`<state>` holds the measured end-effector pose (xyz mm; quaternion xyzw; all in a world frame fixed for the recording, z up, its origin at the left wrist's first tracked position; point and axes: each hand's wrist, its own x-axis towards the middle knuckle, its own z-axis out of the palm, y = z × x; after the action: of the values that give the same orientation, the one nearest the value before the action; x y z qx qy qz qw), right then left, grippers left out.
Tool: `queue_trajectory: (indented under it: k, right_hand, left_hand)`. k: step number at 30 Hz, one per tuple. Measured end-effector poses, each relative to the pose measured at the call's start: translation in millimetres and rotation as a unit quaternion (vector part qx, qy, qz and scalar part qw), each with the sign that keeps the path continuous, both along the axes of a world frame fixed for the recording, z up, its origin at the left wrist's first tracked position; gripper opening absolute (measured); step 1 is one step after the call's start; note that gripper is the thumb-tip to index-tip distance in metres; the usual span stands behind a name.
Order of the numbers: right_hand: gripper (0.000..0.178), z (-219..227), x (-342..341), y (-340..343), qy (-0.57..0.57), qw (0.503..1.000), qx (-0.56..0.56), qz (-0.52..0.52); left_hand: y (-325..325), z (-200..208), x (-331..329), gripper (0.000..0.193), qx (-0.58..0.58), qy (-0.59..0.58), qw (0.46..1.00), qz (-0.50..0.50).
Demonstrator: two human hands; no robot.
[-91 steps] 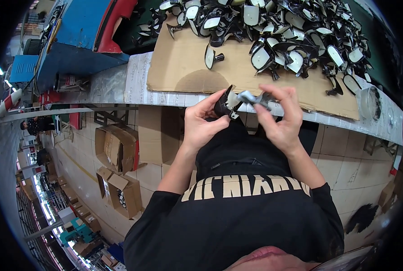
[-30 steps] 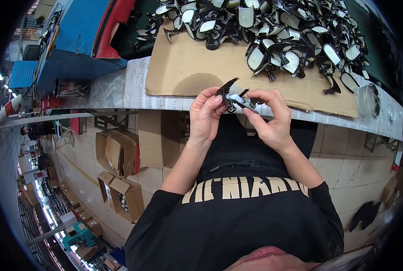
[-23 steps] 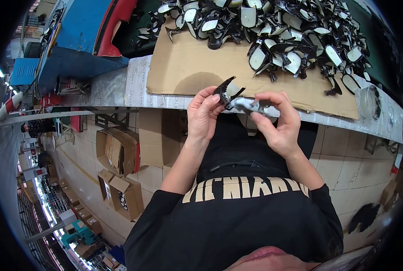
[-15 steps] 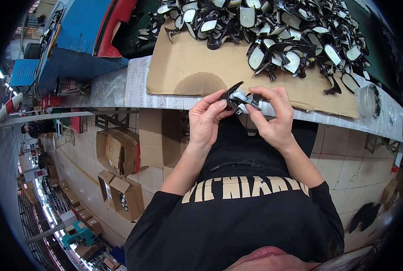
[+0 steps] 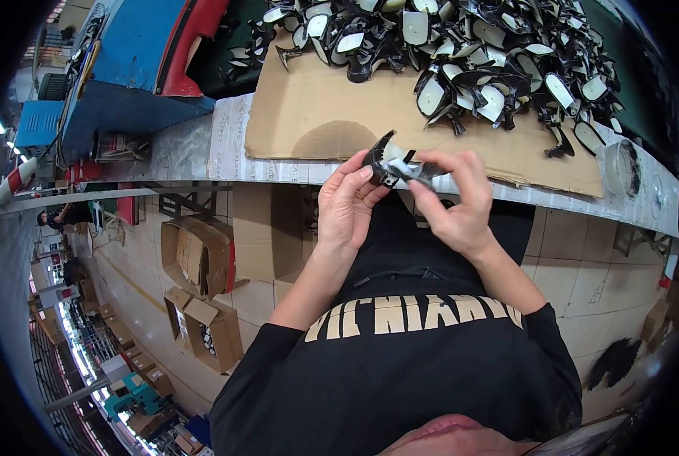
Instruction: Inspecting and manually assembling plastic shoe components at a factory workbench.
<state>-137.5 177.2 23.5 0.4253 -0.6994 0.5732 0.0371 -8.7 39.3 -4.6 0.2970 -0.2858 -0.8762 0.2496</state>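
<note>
Head view: the left hand (image 5: 345, 204) pinches 1 black heel piece (image 5: 377, 156) over the near edge of the cardboard sheet (image 5: 309, 102); to its right, the right hand (image 5: 460, 204) grips a blurred grey-white item (image 5: 411, 171), contact unclear. A firm left hold and light, controlled right-hand motion should serve.

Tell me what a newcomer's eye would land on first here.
Probably the big heap of black, pale-faced pieces at the top, right of centre, partly on a brown cardboard sheet. Next, the black piece in the left hand's grip at mid-picture. Then the blue casing at the upper left, with a red part on its right side.
</note>
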Motion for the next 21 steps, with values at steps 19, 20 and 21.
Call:
queue_trajectory:
  k: [19, 20, 21]
  right_hand:
    - [0.03, -45.7, -67.2, 14.0, -0.196, 0.979, -0.024, -0.043]
    - [0.03, -45.8, -68.6, 17.6, -0.231, 0.972, -0.034, -0.015]
    - [0.03, -49.0, -71.4, 22.2, -0.219, 0.975, -0.032, 0.005]
  left_hand:
    - [-75.6, 17.3, 87.3, 0.026, -0.202, -0.182, 0.961, 0.037]
    - [-84.5, 20.2, 98.7, 0.023, -0.269, -0.228, 0.935, 0.033]
    - [-93.3, 27.2, 109.6, 0.021, -0.315, -0.305, 0.899, 0.001]
